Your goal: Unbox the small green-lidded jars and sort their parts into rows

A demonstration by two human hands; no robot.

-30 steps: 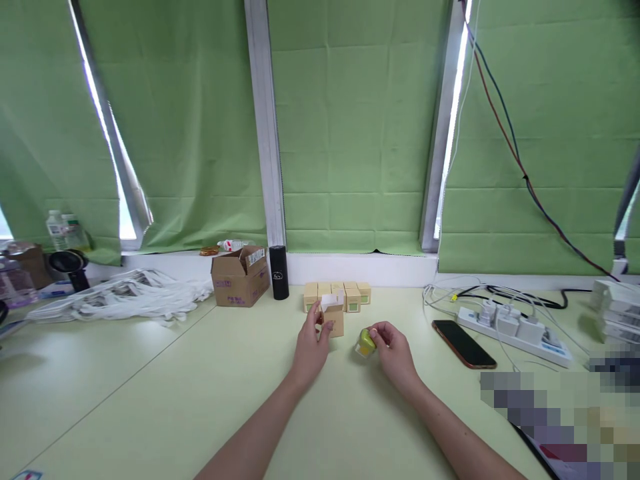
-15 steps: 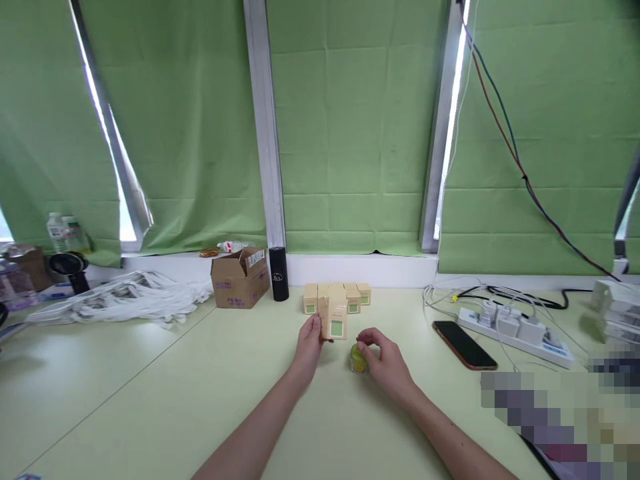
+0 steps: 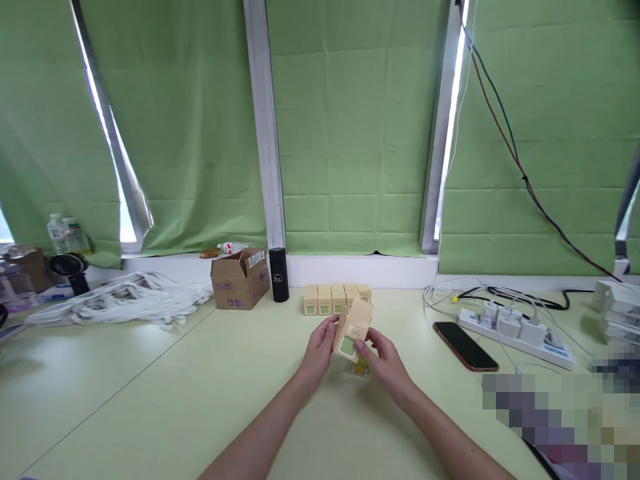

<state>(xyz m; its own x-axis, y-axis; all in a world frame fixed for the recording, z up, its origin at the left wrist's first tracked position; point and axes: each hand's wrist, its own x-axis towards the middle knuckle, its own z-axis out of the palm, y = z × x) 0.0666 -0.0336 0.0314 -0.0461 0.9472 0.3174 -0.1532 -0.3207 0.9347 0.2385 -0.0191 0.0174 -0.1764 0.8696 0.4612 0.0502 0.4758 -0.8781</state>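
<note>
Between my two hands is a small tan cardboard box [image 3: 359,319] with a green window on its face, tilted to the right. My left hand [image 3: 320,345] grips its left side. My right hand [image 3: 387,363] has its thumb on the lower right of the box, by the window; its other fingers are partly hidden behind it. Just below the box, a small green-yellow jar [image 3: 361,368] stands on the table, mostly covered by the box and my right hand. Farther back, several matching small boxes [image 3: 325,300] stand side by side in a row.
A black cylinder [image 3: 279,275] and an open brown carton [image 3: 235,283] stand behind on the left, beside a heap of white straps [image 3: 125,300]. To the right lie a phone [image 3: 465,346] and a white power strip [image 3: 517,337] with plugs and cables.
My left hand has moved right with the box, which now tilts over the jar. My right hand has gone from the jar to the box's lower right side.
</note>
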